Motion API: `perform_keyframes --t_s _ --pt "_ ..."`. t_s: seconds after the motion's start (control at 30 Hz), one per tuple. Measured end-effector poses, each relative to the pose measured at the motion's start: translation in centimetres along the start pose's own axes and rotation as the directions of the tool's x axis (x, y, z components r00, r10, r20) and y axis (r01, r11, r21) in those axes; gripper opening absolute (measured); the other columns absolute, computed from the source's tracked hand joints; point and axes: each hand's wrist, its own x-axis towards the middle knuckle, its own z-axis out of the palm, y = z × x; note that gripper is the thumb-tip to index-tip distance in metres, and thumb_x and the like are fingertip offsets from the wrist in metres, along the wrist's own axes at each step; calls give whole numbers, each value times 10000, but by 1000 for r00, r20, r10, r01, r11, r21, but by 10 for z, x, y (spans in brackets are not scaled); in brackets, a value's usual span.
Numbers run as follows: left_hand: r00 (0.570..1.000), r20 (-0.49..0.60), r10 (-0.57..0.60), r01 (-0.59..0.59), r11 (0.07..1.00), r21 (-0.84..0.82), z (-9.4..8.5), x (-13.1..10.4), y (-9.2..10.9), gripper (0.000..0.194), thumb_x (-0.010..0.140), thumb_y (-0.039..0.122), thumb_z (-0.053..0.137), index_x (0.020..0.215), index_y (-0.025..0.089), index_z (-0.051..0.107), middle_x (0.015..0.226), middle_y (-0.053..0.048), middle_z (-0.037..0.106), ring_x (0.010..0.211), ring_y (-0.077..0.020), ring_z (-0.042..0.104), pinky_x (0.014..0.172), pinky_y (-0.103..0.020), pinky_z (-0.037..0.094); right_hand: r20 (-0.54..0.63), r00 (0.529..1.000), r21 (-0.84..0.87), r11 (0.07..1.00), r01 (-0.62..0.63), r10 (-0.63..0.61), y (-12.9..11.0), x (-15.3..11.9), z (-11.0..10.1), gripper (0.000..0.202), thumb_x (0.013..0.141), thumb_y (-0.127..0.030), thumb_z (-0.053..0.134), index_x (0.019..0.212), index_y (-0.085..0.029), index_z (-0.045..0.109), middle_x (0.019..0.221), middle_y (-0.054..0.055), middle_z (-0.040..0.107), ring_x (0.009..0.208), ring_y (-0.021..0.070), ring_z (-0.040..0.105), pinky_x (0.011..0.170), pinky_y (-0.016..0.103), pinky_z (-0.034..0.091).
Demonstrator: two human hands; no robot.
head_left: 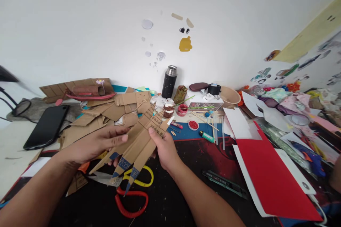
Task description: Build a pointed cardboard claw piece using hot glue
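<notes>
A folded brown cardboard piece [141, 142] with printed lettering and several pointed, blue-marked ends is held tilted above the dark mat. My right hand [166, 149] grips its upper right part, thumb on the front face. On its left side, my left hand [98, 145] has the cardboard between the fingers on top and fingertips showing underneath. Just below lies a pair of scissors [133, 193] with one red and one yellow handle loop, blades spread and partly covered by the cardboard points.
Cardboard scraps [106, 110] pile up behind my left hand, near a black phone [48, 127]. A black flask [169, 81] stands by the wall. To the right lie a utility knife [225, 184], a green tube [207, 137], red paper [271, 177] and a blue glue gun [310, 158].
</notes>
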Motion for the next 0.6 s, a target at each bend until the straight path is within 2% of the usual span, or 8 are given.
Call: perform_keyframes --t_s 0.1,0.17,0.3,0.4,0.43,0.5,0.53,0.6 --pt "986 -168 9 -29 993 -117 4 6 -1 632 722 695 950 1102 196 870 721 -54 787 563 -218 707 500 -312 583 -53 996 121 991 -59 65 -6 3 -1 657 684 -757 966 907 -220 660 593 -61 598 446 124 508 359 223 325" --pt "974 -215 68 -83 994 -65 7 11 0 541 641 604 991 999 215 878 777 -68 807 661 -242 738 578 -332 625 -75 994 203 977 -63 79 -10 5 -2 668 657 -728 994 933 -219 660 601 -69 587 452 114 486 362 217 317" --pt "972 -143 184 -151 965 213 18 12 3 347 707 488 926 982 280 885 936 -57 855 881 -296 783 765 -362 662 -112 991 304 952 -39 76 -12 10 -5 708 640 -761 999 926 -212 656 638 -56 600 481 108 503 374 220 349" --pt "986 -31 166 -149 941 304 31 10 -4 451 736 540 907 1125 314 878 982 -58 870 891 -339 801 831 -437 675 -137 989 302 953 -6 50 -10 11 -7 730 658 -830 961 873 -213 636 633 -46 591 467 110 510 384 237 379" --pt "980 -36 198 -176 930 322 35 11 -8 473 756 574 891 1161 329 873 1011 -64 873 947 -357 811 904 -467 671 -140 989 294 956 3 40 -10 11 -7 736 665 -847 947 870 -212 636 631 -41 589 466 115 518 386 242 382" --pt "962 -23 271 -237 875 423 42 14 -21 464 720 635 914 1075 339 883 972 -75 869 1014 -389 809 1000 -498 649 -142 990 284 959 19 23 -10 10 -6 736 682 -864 927 881 -216 639 639 -29 595 473 130 538 387 249 370" --pt "954 -32 299 -249 845 472 44 15 -27 442 766 682 872 1049 342 886 962 -81 867 1075 -405 802 1043 -507 631 -142 990 282 959 24 17 -10 10 -5 731 689 -866 921 882 -222 636 636 -28 590 474 135 539 386 251 360" --pt "943 -122 310 -211 839 501 45 19 -38 472 811 776 793 953 334 876 880 -78 849 1034 -412 805 1024 -506 638 -133 991 275 961 30 7 -10 8 -3 718 705 -875 902 857 -231 625 622 -31 574 464 132 517 386 252 347"
